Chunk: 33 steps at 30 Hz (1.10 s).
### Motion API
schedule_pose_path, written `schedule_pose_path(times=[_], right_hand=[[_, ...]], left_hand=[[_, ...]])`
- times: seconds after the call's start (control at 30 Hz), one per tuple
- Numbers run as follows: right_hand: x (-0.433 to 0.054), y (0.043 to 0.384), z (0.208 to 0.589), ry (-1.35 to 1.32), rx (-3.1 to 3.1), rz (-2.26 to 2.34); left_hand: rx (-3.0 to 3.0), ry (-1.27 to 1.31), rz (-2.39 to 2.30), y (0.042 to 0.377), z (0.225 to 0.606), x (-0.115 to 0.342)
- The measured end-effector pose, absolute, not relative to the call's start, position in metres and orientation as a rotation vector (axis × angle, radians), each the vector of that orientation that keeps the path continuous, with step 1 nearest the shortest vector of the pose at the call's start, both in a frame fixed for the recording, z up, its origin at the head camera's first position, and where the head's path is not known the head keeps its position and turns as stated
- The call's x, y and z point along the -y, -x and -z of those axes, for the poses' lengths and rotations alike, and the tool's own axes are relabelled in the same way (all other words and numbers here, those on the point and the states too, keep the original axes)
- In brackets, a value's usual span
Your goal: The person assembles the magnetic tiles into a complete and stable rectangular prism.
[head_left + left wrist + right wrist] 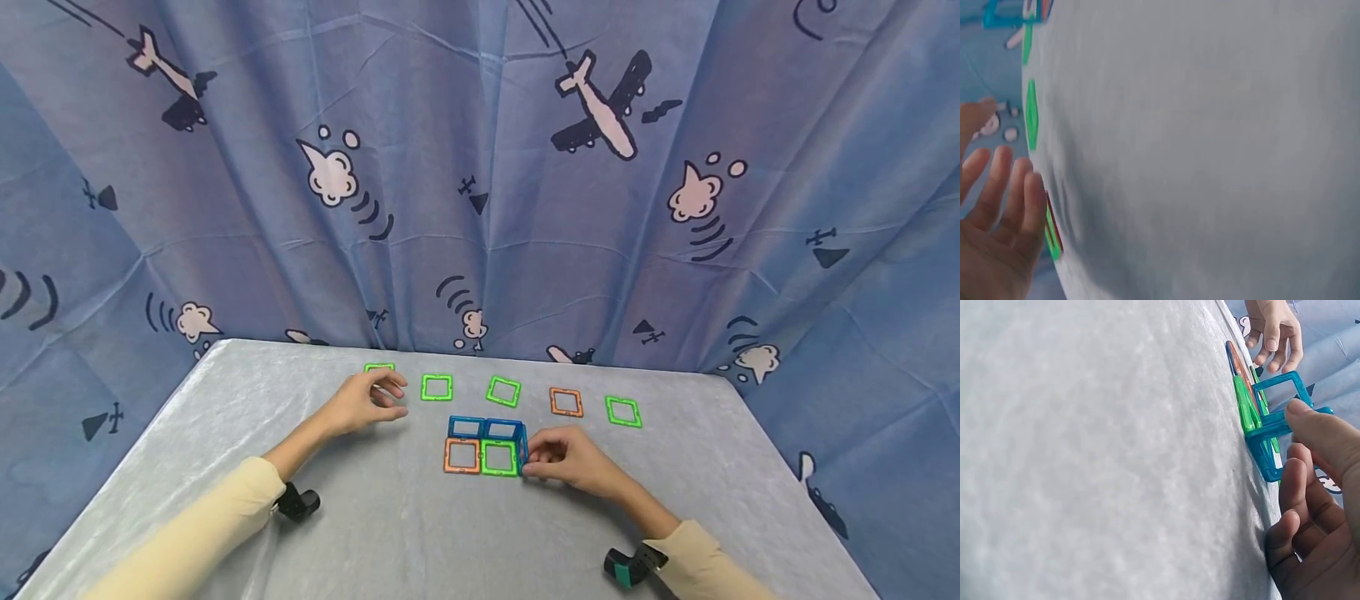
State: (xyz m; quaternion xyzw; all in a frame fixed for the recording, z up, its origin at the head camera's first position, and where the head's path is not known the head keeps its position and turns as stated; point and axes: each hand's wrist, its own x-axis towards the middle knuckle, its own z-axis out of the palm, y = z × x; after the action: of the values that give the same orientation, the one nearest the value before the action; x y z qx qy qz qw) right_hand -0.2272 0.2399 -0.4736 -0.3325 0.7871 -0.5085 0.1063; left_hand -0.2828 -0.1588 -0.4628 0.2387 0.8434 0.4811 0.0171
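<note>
Pinching a blue tile (523, 447) upright at the model's right side is the right hand (576, 459); the left hand (362, 405), loosely spread, partly hides a green tile (379, 365). Four more tiles (437, 399) lie beyond.

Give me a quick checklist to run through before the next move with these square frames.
1. Right hand on the right-side blue square: ok, touching it.
2. Back blue squares standing behind the flat orange square and flat green square: ok.
3. Upright square at the flat orange square's left: not ok, none there.
4. Left hand empty: ok.
5. Left hand off the leftmost green square: cannot tell, it partly covers it in the head view.
6. Loose squares apart, farther back: ok, four green, one orange.
</note>
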Motion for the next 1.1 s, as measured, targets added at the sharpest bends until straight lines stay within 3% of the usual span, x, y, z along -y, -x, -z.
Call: schedule_pose_path(times=[0.2,0.57,1.1], right_hand=[[-0.239,0.226,0.472,0.971,-2.331,1.49],[-0.239,0.225,0.472,0.962,-2.334,1.484],[-0.239,0.226,0.473,0.966,-2.335,1.472]], left_hand=[[-2.723,-0.633,-1.423,0.296,0.461,0.176],[-2.871,-0.653,-1.285,0.322,0.472,0.194],[-2.897,-0.627,-1.25,0.33,0.478,0.198]])
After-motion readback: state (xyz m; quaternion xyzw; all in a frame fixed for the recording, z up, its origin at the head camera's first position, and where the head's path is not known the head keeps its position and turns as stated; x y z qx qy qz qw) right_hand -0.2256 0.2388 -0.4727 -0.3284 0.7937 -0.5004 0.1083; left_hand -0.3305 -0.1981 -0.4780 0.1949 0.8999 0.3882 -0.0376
